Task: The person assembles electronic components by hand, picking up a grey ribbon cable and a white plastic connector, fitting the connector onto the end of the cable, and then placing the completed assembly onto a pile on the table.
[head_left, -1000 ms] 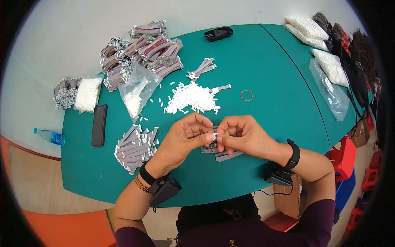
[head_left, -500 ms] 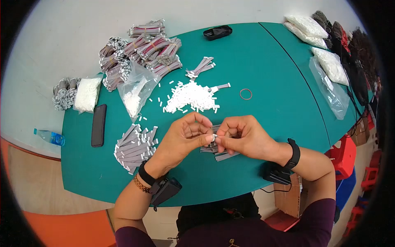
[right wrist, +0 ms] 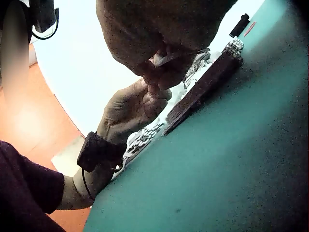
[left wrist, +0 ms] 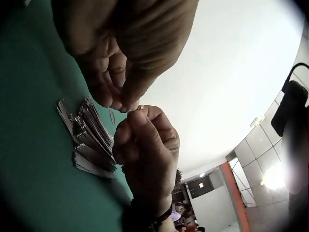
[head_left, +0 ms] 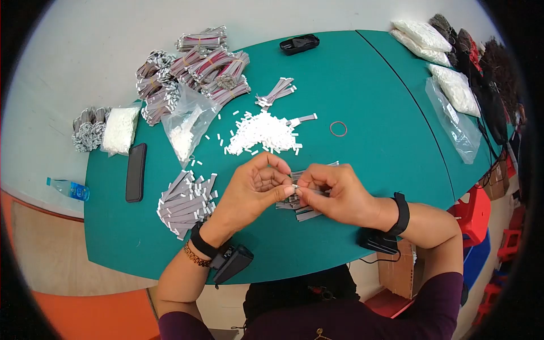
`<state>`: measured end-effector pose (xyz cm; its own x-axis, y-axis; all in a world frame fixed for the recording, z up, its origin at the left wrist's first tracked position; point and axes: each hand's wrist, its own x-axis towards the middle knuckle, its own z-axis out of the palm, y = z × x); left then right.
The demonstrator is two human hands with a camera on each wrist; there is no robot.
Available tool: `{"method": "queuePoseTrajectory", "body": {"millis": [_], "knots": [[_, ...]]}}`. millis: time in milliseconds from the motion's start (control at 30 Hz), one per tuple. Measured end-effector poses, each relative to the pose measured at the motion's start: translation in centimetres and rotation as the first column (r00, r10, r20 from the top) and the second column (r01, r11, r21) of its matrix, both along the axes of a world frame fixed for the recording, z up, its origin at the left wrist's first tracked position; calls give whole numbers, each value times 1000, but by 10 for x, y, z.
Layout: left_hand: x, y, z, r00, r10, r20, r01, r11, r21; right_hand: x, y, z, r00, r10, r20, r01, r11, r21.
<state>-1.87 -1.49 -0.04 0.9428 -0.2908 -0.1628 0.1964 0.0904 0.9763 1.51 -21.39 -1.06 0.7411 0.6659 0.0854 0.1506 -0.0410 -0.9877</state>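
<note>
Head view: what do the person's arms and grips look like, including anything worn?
The left sleeve and right sleeve are short and dark purple. The left strap is black, with a boxy black device and gold-coloured bracelet. The right strap is also black, with another boxy unit nearby. The left grip and right grip wear no gloves.

Bright head view, black fisheye edges, shadowed left hand (left wrist: 128,46) and glare in left wrist view, grainy right wrist view
</note>
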Motion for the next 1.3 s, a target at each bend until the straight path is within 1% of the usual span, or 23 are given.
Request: {"method": "queuePoseTrajectory", "body": {"millis": [33, 133, 233, 433, 533, 667, 933, 1067, 1300], "knots": [[0, 0, 0, 1000, -1, -7, 1, 1000, -6, 0, -1, -2, 992, -11, 123, 14, 1000, -24], [0, 0, 0, 1000, 2, 8, -2, 1000, -7, 0, 0, -1, 995, 22, -93, -20, 1000, 13], [0, -1, 1, 1000, 21, 7, -21, 999, -38, 4, -1, 8, 944, 56, -325, -47, 998, 35], [2, -1, -4, 999, -1, -54, -5, 994, -112, 3, 1, 8, 971, 47, -233, -30, 997, 76], [2, -1, -6, 998, -1, -60, -7, 992, -127, 3, 1, 8, 974, 26, -226, -12, 998, 61], [2, -1, -6, 998, 4, -56, -12, 991, -136, 4, 1, 10, 959, 36, -280, -21, 998, 55], [2, 0, -4, 998, 13, -63, -21, 992, -123, 9, 0, 7, 946, 92, -311, -86, 996, 33], [2, -1, -2, 998, 13, -66, -21, 993, -118, 9, -2, 10, 947, 77, -311, -81, 997, -1], [1, 0, 0, 999, -33, -24, 33, 999, -12, 6, -2, 4, 955, 99, -279, -101, 995, 9]]}}
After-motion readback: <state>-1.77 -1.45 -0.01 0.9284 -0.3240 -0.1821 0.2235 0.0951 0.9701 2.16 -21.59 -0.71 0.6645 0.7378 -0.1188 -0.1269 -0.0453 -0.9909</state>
